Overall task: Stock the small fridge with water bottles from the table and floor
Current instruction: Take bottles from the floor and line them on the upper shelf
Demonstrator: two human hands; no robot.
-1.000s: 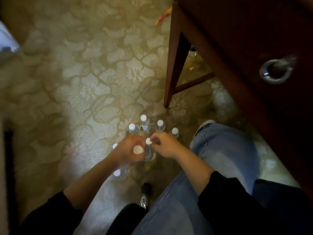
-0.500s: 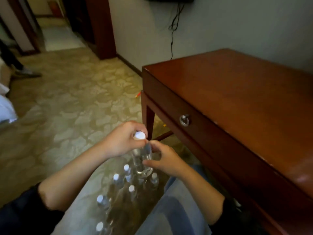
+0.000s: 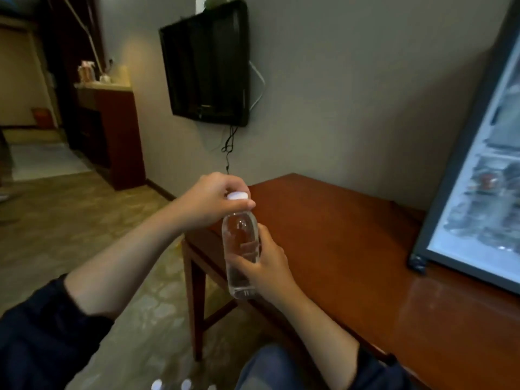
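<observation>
A clear water bottle (image 3: 240,243) with a white cap is held upright in the air, level with the near left corner of the wooden table (image 3: 351,249). My left hand (image 3: 213,202) grips it at the cap from above. My right hand (image 3: 267,267) wraps around its lower body. The small fridge (image 3: 475,175) stands on the table at the right with its door open and its lit shelves blurred. White caps of more bottles (image 3: 171,384) on the floor show at the bottom edge.
A black TV (image 3: 208,63) hangs on the wall above the table's far end, with cables dangling below it. A dark wooden cabinet (image 3: 112,130) stands at the back left. Patterned carpet (image 3: 70,226) covers the floor to the left. My knee in jeans (image 3: 270,370) is at the bottom.
Both hands lifted one bottle from the cluster on the floor up to table height. The view swung up from the carpet to the table, wall and open fridge.
</observation>
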